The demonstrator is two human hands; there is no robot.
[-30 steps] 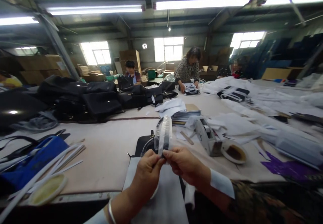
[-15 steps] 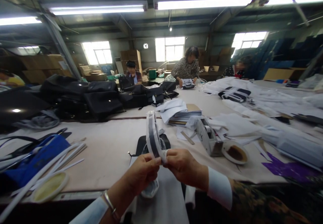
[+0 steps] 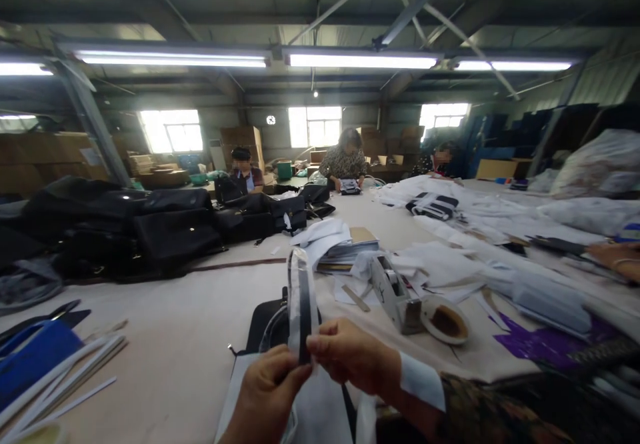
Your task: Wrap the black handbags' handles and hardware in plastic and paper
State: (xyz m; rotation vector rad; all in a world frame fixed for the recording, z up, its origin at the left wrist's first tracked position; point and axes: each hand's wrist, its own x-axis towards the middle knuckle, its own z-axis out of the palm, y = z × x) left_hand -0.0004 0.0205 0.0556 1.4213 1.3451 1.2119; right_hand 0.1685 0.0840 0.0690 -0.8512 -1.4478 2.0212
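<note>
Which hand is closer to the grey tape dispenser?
Right. The right hand is a bit left of the tape dispenser and nearer the person, not touching it. The left hand is farther off to the left, pinching the strap.

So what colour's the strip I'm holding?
The strip is dark down the middle, whitish along its edges; best in head view.

Left grip (image 3: 273, 383) and right grip (image 3: 353, 353) pinch close together.
</note>
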